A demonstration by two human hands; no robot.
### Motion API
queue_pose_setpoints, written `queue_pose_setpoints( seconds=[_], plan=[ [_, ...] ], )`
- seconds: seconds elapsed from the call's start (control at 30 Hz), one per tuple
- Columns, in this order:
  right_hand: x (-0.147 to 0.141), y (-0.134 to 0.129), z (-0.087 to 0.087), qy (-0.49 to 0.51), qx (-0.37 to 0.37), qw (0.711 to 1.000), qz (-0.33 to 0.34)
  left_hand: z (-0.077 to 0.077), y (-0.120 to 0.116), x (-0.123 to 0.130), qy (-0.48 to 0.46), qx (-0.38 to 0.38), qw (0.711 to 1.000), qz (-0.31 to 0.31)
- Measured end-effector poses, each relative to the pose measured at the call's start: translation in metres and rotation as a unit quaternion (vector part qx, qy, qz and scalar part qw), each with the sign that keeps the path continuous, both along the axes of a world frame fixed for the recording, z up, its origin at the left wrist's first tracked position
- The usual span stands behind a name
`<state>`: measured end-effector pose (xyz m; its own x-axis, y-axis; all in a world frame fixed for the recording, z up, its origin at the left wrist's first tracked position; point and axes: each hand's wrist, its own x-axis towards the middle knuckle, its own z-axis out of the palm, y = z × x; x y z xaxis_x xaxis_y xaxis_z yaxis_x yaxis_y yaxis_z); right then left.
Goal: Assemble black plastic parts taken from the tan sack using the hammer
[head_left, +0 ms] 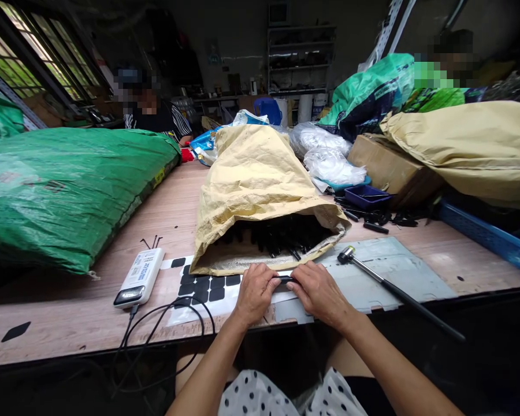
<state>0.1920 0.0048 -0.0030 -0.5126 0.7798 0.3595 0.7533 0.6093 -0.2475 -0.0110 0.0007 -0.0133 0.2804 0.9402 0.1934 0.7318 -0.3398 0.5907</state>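
Observation:
Between my two hands, near the table's front edge, is a small black part (285,279). My left hand (256,292) pinches its left end with closed fingers, and my right hand (318,292) pinches its right end. Just beyond them lies an open yellow sack (255,179), its mouth facing me, with many black pieces (277,237) inside. A sheet of black stickers (202,288) is left of my left hand. To the right of my right hand, a hammer (398,292) with a black handle rests on a grey sheet (416,271).
A white power bank (139,277) with a black cable and a green sack (69,190) are at the left. At the right are a purple tray (367,197), loose black parts, a cardboard box (394,167) and a blue tray (485,231). Two people are beyond the table.

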Motion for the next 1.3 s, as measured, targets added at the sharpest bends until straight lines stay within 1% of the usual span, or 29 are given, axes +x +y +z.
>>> queue_pose_setpoints(
  seconds=[0.17, 0.33, 0.43, 0.57, 0.7, 0.87, 1.03, 1.17, 1.3],
  plan=[
    [-0.003, 0.000, -0.005, 0.008, -0.006, 1.000, -0.004, -0.001, 0.000, 0.001, 0.014, 0.002, 1.000, 0.004],
    [-0.007, 0.004, -0.012, 0.046, -0.043, 0.998, 0.015, 0.000, 0.001, 0.002, 0.007, -0.010, 1.000, 0.000],
    [-0.006, 0.006, -0.010, 0.058, -0.062, 0.996, 0.029, 0.003, 0.001, 0.001, -0.006, -0.023, 1.000, 0.001],
    [-0.002, 0.004, -0.001, 0.062, -0.082, 0.994, 0.042, 0.007, 0.001, -0.001, -0.029, -0.045, 0.999, -0.007],
    [-0.001, 0.002, 0.003, 0.047, -0.066, 0.996, 0.046, 0.010, 0.001, -0.001, -0.038, -0.049, 0.998, -0.004],
    [-0.002, 0.003, -0.005, 0.047, -0.037, 0.998, 0.033, 0.011, -0.001, 0.000, -0.024, -0.033, 0.999, -0.002],
    [0.000, 0.004, -0.009, 0.062, -0.053, 0.996, 0.022, 0.012, -0.005, 0.000, -0.057, -0.013, 0.998, -0.008],
    [0.001, 0.006, -0.006, 0.062, -0.059, 0.996, 0.015, 0.009, -0.003, 0.000, -0.057, -0.004, 0.998, -0.009],
    [0.002, 0.010, -0.005, 0.029, -0.028, 0.999, 0.035, 0.003, 0.000, 0.001, -0.026, -0.002, 1.000, -0.009]
  ],
)
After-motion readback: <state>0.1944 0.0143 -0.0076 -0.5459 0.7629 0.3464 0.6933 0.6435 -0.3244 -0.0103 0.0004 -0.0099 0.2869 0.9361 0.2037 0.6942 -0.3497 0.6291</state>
